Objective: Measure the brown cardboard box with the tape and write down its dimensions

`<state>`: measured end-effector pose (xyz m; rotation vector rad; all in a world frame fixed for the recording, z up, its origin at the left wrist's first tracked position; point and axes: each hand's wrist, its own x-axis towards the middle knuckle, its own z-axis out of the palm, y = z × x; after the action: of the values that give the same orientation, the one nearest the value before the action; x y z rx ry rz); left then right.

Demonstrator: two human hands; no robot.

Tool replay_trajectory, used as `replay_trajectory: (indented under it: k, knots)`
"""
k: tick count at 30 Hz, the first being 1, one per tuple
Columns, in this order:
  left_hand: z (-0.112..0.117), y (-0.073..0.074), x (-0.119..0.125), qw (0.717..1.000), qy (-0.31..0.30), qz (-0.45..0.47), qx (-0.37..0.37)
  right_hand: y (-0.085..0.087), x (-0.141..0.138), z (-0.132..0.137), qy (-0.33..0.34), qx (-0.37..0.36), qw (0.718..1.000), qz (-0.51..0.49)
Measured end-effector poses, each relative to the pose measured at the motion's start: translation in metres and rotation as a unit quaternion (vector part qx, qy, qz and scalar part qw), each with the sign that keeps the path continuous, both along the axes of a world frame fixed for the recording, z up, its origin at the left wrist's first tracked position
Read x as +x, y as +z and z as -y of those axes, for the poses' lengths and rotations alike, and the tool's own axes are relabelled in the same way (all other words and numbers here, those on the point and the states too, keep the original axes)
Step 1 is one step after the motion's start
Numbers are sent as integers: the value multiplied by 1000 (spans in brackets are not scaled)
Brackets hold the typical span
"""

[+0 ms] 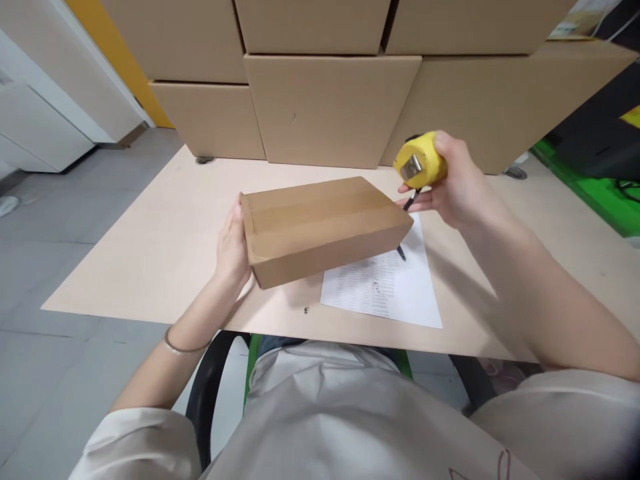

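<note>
Flat cardboard box point(325, 220): while its left end rests in the person's grasp, it is up off the table point(150, 247), slightly tilted, with its broad top face and long near side showing and a band of tape along the top.
Left hand point(233, 243): grasping the box, its fingers point(235, 217) wrapped against the left end; a thin bangle point(185, 348) circles the wrist.
Right hand point(457, 187): raised near the box's right end, its upper fingers grasping the yellow tape measure and its lower fingers point(423, 200) reaching toward the box corner; whether they touch it, I cannot tell.
Yellow tape measure point(430, 157): in the air just above the box's right corner, its metal hook point(411, 168) facing out.
Slim dark object point(411, 199): at the lower fingers, under the tape measure; too little shows to name it.
Printed sheet point(400, 293): flat on the table, partly covered from view by the box; a dark pen-like tip point(402, 253) shows over it.
Large cardboard boxes point(330, 110): stacked along the table's far side.
Black armrest point(213, 387): below the left forearm.
Grey tiled floor point(50, 373): left of the table.
</note>
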<state>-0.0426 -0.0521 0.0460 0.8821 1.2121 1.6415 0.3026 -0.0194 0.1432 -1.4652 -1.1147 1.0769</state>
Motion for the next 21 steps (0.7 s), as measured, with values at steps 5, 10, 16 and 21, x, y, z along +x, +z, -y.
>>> replay_trajectory:
  k: [5,10,16,21]
  knots:
    - [-23,3,16,992,-92,76,-34,-23,-5,59,-39,34,997,-51]
    - [-40,-16,-4,985,-153,-27,-76,-40,-5,83,-15,-32,997,-67]
    - [-21,-23,-34,969,-183,-146,-75,-46,5,79,13,18,999,42]
    - [-2,-27,-35,969,-197,-143,-45,-18,-36,31,224,15,974,-1]
